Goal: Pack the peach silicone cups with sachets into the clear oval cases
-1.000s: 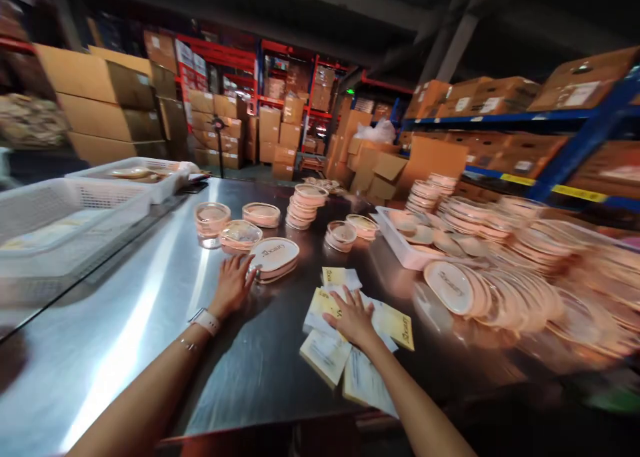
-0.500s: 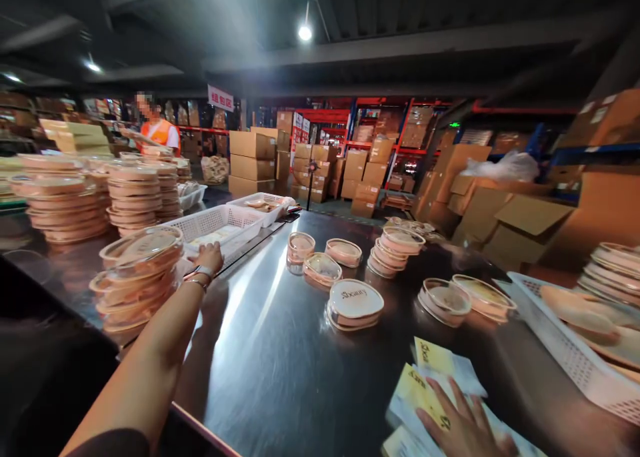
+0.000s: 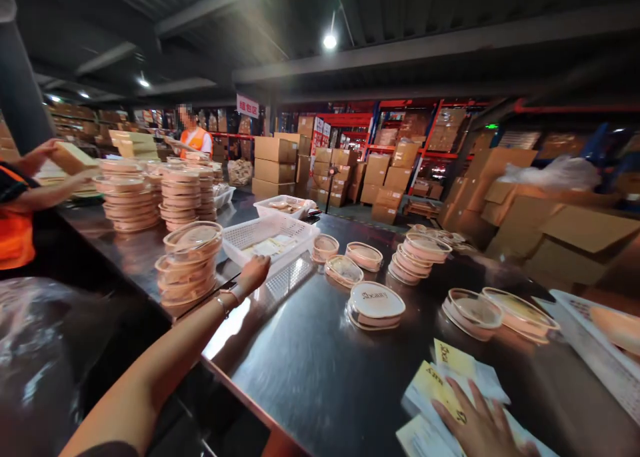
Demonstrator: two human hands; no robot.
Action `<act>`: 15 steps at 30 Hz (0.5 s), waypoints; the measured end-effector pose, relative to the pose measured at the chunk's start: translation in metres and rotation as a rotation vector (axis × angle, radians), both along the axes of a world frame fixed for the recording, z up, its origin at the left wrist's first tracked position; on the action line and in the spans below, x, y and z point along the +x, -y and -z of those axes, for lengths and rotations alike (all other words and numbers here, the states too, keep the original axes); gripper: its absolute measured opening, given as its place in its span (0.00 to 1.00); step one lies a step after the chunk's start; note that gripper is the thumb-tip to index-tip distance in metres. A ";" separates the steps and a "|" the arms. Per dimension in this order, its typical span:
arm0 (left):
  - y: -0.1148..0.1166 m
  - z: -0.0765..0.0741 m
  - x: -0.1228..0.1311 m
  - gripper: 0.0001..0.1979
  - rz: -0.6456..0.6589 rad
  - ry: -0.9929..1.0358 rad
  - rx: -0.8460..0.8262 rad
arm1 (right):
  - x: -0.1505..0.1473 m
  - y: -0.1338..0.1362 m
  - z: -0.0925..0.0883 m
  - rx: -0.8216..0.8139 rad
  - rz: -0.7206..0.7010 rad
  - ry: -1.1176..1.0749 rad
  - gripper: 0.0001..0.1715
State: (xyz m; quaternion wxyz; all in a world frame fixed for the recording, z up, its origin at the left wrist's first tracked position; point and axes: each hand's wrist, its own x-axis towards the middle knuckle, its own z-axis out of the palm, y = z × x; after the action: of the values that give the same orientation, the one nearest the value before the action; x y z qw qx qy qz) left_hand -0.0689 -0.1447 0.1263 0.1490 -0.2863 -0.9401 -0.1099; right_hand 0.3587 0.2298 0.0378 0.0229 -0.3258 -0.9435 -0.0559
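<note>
Since half a second ago, swung further left: a second worker's arm in an orange vest (image 3: 15, 233) now in view at the left edge, and the left hand (image 3: 254, 273) moved from beside the lidded stack to the near rim of the white mesh basket (image 3: 295, 229). Fingers curled loosely over that rim, touching it, nothing gripped. Right hand (image 3: 480, 430) pressed flat, fingers spread, on the pile of yellow-and-white paper slips (image 3: 453, 377) at the lower right of the dark metal surface (image 3: 300, 357); script printed on the slips, too blurred to read. Oval lidded container (image 3: 375, 305) near the middle, cursive brand word on its white lid, letters not legible. Stack of clear-lidded bowls (image 3: 189, 260) just left of the left hand. White sign with red characters (image 3: 247, 105) hanging far back, unreadable. Open stretch of bare surface between both hands; near edge running diagonally below the left forearm.
</note>
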 end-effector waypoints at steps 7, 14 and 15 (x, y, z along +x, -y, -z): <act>0.002 -0.003 0.061 0.10 0.062 -0.014 -0.028 | -0.010 0.002 -0.003 0.113 -0.064 0.192 0.35; 0.010 0.001 0.131 0.09 0.126 0.037 -0.038 | -0.011 0.008 -0.010 0.053 -0.040 0.120 0.31; 0.012 0.001 0.143 0.09 0.145 0.048 -0.041 | -0.011 0.008 -0.010 0.024 -0.021 0.070 0.31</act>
State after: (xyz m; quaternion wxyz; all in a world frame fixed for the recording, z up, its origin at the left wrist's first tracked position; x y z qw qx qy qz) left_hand 0.0739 -0.1571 0.1258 0.1121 -0.3539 -0.9223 -0.1079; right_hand 0.3476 0.2220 0.0476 -0.0055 -0.3136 -0.9463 -0.0786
